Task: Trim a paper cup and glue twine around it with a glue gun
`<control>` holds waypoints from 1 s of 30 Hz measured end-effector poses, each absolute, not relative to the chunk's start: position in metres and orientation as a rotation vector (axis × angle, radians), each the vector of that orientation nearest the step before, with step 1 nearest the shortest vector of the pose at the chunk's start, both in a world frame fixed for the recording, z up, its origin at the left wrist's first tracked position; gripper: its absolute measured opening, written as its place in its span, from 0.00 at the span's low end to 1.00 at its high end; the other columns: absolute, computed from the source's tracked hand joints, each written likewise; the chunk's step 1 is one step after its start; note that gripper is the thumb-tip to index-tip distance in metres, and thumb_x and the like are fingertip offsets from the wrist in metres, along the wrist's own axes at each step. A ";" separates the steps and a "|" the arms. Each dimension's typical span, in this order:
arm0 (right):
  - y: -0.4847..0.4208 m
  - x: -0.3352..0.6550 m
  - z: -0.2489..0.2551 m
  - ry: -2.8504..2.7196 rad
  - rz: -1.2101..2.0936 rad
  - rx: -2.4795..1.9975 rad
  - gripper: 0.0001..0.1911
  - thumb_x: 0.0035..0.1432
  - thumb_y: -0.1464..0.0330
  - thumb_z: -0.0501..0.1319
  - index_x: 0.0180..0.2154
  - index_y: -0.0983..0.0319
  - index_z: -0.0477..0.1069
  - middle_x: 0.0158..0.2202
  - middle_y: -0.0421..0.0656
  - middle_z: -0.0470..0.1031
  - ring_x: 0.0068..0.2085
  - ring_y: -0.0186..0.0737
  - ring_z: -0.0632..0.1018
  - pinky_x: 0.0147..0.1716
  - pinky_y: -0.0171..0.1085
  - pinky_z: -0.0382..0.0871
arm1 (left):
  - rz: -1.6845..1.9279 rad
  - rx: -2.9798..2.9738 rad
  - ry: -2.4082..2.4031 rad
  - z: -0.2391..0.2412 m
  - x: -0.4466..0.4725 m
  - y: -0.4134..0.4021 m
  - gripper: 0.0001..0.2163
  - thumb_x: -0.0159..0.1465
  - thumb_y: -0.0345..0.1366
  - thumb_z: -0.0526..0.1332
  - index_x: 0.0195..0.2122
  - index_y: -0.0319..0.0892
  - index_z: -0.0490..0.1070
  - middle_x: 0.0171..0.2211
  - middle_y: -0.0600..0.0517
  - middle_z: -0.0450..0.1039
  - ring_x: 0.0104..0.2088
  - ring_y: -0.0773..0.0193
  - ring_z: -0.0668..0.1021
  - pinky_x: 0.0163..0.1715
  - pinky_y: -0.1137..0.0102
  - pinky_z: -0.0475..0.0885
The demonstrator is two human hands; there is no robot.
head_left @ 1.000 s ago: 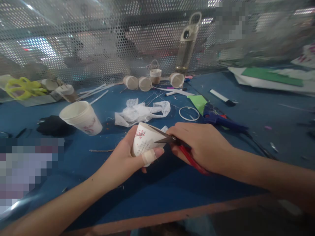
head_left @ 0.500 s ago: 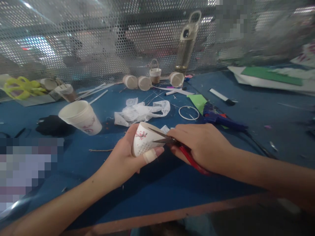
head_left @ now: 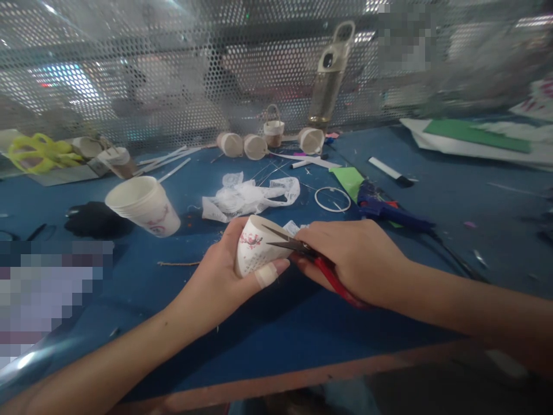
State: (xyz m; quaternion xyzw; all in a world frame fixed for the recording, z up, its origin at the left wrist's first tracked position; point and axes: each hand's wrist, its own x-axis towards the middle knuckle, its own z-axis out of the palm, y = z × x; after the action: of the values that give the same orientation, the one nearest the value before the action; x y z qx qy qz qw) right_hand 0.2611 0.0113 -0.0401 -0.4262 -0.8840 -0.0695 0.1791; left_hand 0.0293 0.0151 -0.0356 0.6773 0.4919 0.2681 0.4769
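Note:
My left hand (head_left: 233,262) wraps round a white paper cup (head_left: 254,251) printed with pink blossoms and dark writing. The cup is tilted, its opening turned toward the right. A pale bandage (head_left: 266,275) circles the left thumb. Red-handled scissors (head_left: 330,274) are in my right hand (head_left: 345,251), which is closed round the handles. Their blades are parted at the cup's rim, one over the opening and one against the printed outside. A white lace ribbon (head_left: 250,197) lies crumpled on the table just beyond the cup.
A stack of paper cups (head_left: 144,204) leans at left, near a black bundle (head_left: 97,220). A blue glue gun (head_left: 393,210) with its cord lies at right, beside a white ring (head_left: 332,199). Small decorated baskets (head_left: 273,134) and a bottle (head_left: 326,86) stand by the perforated metal screen (head_left: 173,75).
The cup looks slightly turned in my left hand, and the blades now sit a little differently at its rim. The whole view has shifted very slightly.

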 end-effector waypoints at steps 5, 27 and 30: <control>0.010 0.262 -0.039 -2.533 -0.226 -1.218 0.11 0.66 0.67 0.55 0.37 0.61 0.76 0.29 0.43 0.79 0.29 0.42 0.78 0.24 0.39 0.51 | 0.646 1.688 1.202 -0.036 0.029 0.016 0.27 0.62 0.53 0.69 0.56 0.48 0.64 0.39 0.52 0.74 0.26 0.68 0.71 0.21 0.75 0.69; 0.014 0.264 -0.039 -2.527 -0.248 -1.175 0.10 0.64 0.66 0.57 0.37 0.61 0.75 0.30 0.42 0.77 0.29 0.40 0.76 0.25 0.38 0.50 | 0.648 1.703 1.202 -0.033 0.029 0.016 0.28 0.60 0.52 0.70 0.55 0.48 0.63 0.41 0.50 0.76 0.39 0.55 0.80 0.24 0.73 0.71; 0.011 0.264 -0.040 -2.535 -0.254 -1.198 0.10 0.65 0.66 0.56 0.35 0.61 0.75 0.28 0.42 0.77 0.28 0.40 0.76 0.25 0.38 0.49 | 0.667 1.707 1.197 -0.035 0.030 0.015 0.27 0.60 0.52 0.70 0.55 0.48 0.63 0.41 0.51 0.77 0.40 0.55 0.81 0.25 0.73 0.71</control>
State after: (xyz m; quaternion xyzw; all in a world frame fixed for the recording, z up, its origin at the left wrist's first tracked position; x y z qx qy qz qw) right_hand 0.2642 0.0113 -0.0402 -0.4198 -0.8885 -0.0892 0.1625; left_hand 0.0295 0.0149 -0.0350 0.6931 0.4861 0.2708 0.4582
